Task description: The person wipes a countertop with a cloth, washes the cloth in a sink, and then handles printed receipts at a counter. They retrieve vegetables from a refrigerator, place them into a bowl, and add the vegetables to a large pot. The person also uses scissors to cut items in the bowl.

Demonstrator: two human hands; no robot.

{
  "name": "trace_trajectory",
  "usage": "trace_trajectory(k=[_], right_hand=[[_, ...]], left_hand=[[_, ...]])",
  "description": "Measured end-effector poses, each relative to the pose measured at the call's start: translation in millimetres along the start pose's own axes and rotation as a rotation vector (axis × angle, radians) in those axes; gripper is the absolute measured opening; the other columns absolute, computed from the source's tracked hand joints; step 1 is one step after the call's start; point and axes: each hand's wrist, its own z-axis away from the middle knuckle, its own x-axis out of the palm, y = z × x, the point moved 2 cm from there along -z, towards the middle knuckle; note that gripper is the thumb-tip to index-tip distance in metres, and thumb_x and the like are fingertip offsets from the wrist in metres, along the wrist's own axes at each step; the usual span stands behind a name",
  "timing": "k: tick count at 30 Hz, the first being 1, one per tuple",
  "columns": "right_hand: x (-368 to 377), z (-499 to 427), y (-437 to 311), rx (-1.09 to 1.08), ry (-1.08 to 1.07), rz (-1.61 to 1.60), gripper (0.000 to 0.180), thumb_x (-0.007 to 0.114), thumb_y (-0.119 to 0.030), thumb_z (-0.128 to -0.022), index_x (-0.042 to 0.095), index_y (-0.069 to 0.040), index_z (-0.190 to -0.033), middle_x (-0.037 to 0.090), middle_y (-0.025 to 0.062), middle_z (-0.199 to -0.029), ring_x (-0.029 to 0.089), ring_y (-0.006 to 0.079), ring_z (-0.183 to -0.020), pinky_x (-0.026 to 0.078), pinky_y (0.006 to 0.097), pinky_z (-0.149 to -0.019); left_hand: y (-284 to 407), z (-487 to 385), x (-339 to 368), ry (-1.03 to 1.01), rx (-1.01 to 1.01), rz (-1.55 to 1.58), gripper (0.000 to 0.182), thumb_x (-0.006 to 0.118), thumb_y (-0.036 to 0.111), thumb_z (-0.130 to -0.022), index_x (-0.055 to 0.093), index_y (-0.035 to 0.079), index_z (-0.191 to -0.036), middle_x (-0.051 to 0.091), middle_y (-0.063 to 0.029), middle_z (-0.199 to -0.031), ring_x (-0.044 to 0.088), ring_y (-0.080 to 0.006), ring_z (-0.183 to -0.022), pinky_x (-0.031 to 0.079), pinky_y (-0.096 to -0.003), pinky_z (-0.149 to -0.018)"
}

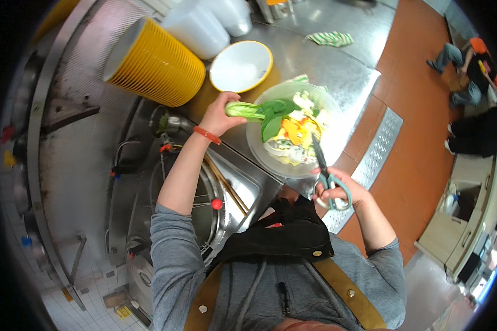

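My left hand grips a head of bok choy by its pale stem end. Its dark green leaves hang over a large translucent bowl on the steel counter. Cut vegetable pieces, white, orange and yellow-green, lie in the bowl. In my right hand is a pair of scissors with teal handles. The dark blades point away from me, over the bowl's near right side, apart from the bok choy. The blades look closed or nearly so.
A tall stack of yellow bowls leans behind my left hand, near a single yellow-rimmed white bowl. White plastic tubs stand farther back. A striped cloth lies on the counter. A round cooker is at left. People are at right.
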Motion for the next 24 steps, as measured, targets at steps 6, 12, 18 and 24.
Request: trace_trajectory(k=[6,12,18,24], right_hand=[[42,-101,-75,-0.329,0.083,0.421,0.059,0.069,-0.014,-0.071,0.041,-0.005,-0.123,0.048,-0.0017,-0.077,0.049,0.0093,-0.072,0.043,0.0232,-0.07],[127,-260,-105,-0.389,-0.105,0.996,0.059,0.065,-0.03,-0.074,0.041,-0.004,-0.12,0.041,-0.0005,-0.077,0.041,0.0086,-0.074,0.037,0.0221,-0.066],[190,-403,-62,-0.32,-0.328,0.962,0.074,0.066,-0.046,-0.072,0.039,0.002,-0.122,0.055,0.0124,-0.098,0.054,0.0191,-0.089,0.043,0.0282,-0.076],[197,-476,-26,-0.239,-0.35,0.966,0.08,0.066,-0.049,-0.071,0.036,0.004,-0.124,0.057,0.0156,-0.1,0.056,0.0226,-0.092,0.044,0.03,-0.079]], left_hand=[[-13,50,-148,0.286,0.162,0.765,0.044,0.066,0.003,-0.072,0.045,0.005,-0.111,0.054,-0.0081,-0.103,0.054,-0.0183,-0.093,0.045,-0.03,-0.081],[-64,95,-237,0.554,0.049,0.852,0.039,0.065,0.012,-0.077,0.05,0.004,-0.112,0.056,-0.0049,-0.099,0.054,-0.0182,-0.093,0.043,-0.0307,-0.082],[-145,99,-268,0.426,-0.264,0.267,0.042,0.062,0.026,-0.081,0.05,0.003,-0.113,0.057,-0.0035,-0.096,0.054,-0.0131,-0.084,0.043,-0.0274,-0.077],[-202,95,-255,0.248,-0.204,0.495,0.042,0.053,0.036,-0.086,0.047,0.005,-0.113,0.054,-0.0022,-0.087,0.051,-0.0115,-0.076,0.042,-0.0273,-0.072]])
